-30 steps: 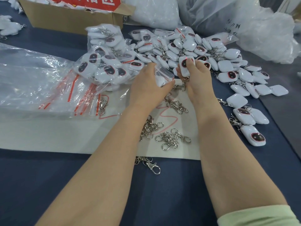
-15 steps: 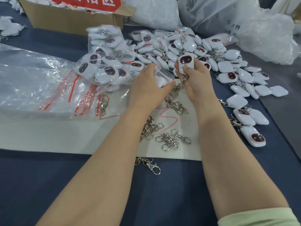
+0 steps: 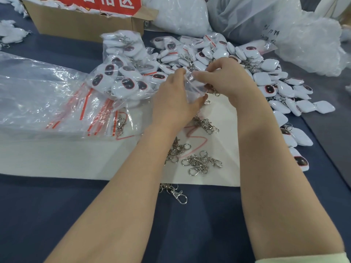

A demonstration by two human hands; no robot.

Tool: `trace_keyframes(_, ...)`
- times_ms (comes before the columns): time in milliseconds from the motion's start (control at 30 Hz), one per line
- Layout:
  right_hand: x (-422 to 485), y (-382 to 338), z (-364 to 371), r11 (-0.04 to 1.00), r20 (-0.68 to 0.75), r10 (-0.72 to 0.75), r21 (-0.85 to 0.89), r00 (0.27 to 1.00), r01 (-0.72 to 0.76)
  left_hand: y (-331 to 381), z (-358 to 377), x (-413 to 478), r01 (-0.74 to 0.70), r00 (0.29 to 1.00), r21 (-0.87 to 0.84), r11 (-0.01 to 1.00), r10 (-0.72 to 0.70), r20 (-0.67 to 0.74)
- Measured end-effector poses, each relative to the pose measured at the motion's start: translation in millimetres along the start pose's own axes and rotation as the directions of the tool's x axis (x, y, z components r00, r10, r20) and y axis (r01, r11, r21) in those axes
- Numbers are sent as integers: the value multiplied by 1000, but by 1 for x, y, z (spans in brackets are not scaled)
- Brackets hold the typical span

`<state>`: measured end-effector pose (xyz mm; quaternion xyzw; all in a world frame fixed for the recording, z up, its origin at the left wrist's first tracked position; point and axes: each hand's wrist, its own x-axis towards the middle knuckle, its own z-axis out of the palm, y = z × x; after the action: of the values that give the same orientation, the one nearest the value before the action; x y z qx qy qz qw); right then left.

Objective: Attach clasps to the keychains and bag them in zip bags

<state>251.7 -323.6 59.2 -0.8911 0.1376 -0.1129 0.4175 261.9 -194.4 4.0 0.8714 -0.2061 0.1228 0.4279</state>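
Above the white sheet [image 3: 76,158] on the counter [image 3: 57,215], both my hands meet on one small clear zip bag [image 3: 192,90]. My left hand [image 3: 174,105] curls round its lower part from the side, thumb under it. My right hand [image 3: 228,80] pinches its top edge between thumb and forefinger. A bit of metal clasp [image 3: 215,93] shows just under my right palm; whether a keychain sits inside the bag I cannot tell. Loose clasps [image 3: 201,162] lie on the sheet near my wrists. Bare white keychains [image 3: 266,76] are heaped beyond my right hand, bagged ones [image 3: 121,80] beyond my left, beside flat empty bags [image 3: 98,114].
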Motion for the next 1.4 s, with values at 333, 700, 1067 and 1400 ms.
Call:
trace_keyframes(333, -7, -5, 9, 906, 268, -109, 422, 957, -15, 3, -3, 1, -13, 998, 83, 996, 19, -64)
trace_keyframes(700, 3, 41, 15, 996, -312, 82, 5, 947, -84, -7, 3, -3, 10, 997, -27, 1000, -12, -76)
trace_keyframes(1067, 5, 49, 35, 911, -171, 35, -401, 985, -102, -5, 3, -3, 25, 997, -46, 999, -28, -71)
trace_keyframes(1400, 3, 46, 35, 904, -158, 62, -410, 985, -123, -4, 3, -3, 23, 997, -23, 999, -25, -70)
